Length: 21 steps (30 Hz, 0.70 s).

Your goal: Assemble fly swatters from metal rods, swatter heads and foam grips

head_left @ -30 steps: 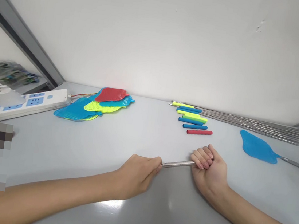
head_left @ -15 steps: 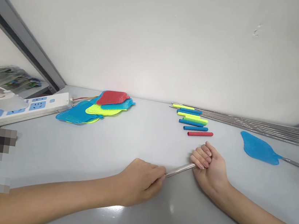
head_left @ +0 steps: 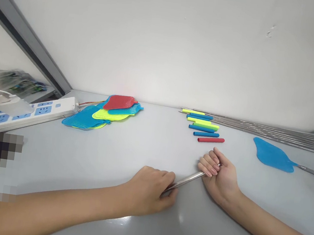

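Note:
A slim shiny metal rod (head_left: 187, 180) stretches at a slant between my two hands, just above the grey table. My left hand (head_left: 150, 191) grips its lower end, with the thumb beneath and the fingers over the top. The fingers of my right hand (head_left: 218, 175) are curled round the other end, palm side up, and a bit of metal shows at the fingertips. Beyond my right hand lie several coloured tubes, among them a red tube (head_left: 211, 140) and a blue tube (head_left: 206, 134). Off to the right rests a blue fly swatter (head_left: 273, 154) with a metal handle.
Loose fly swatter heads in red (head_left: 120, 103), yellow and blue are piled at the back left. A white power strip (head_left: 57, 106) with a plug stands left of them. Several long metal rods (head_left: 273, 133) lie along the wall (head_left: 166, 49) at the back right.
My left thumb has dropped away from the fingers, so more of the rod shows at that hand. The right hand has shifted very slightly left and stays curled.

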{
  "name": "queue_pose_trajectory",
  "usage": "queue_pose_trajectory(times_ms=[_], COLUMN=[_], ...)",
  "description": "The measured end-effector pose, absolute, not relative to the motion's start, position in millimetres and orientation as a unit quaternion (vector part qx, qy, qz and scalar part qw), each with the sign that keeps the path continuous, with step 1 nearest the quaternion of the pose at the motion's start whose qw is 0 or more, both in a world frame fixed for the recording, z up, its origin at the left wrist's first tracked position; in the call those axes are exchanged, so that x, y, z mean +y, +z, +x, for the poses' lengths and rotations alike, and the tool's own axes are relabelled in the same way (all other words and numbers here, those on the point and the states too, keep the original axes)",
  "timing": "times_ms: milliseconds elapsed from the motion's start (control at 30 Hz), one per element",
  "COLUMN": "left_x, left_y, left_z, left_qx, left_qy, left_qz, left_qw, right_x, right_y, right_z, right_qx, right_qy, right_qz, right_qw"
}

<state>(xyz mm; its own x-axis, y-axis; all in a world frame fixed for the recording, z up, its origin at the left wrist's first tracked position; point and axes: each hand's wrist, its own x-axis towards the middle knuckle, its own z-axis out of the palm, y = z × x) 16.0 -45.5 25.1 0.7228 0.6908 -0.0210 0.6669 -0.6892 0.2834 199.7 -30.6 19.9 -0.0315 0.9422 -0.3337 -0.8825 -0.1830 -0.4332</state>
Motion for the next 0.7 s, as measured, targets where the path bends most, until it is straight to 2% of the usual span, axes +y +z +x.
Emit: queue_pose_trajectory(times_ms=[333, 700], left_x=[-47.8, -47.7], left_y=[24.4, 29.3], left_z=[17.1, 16.2], left_qx=[0.387, 0.386], left_qy=[0.044, 0.056], left_qz=[0.914, 0.910], left_qw=[0.115, 0.142], right_x=[-31.6, -29.4], right_y=[18.1, 15.4], right_z=[197.7, 197.1], right_qx=[-0.098, -0.129], right_qy=[0.714, 0.714], right_qz=[-0.289, -0.294], right_qw=[0.630, 0.622])
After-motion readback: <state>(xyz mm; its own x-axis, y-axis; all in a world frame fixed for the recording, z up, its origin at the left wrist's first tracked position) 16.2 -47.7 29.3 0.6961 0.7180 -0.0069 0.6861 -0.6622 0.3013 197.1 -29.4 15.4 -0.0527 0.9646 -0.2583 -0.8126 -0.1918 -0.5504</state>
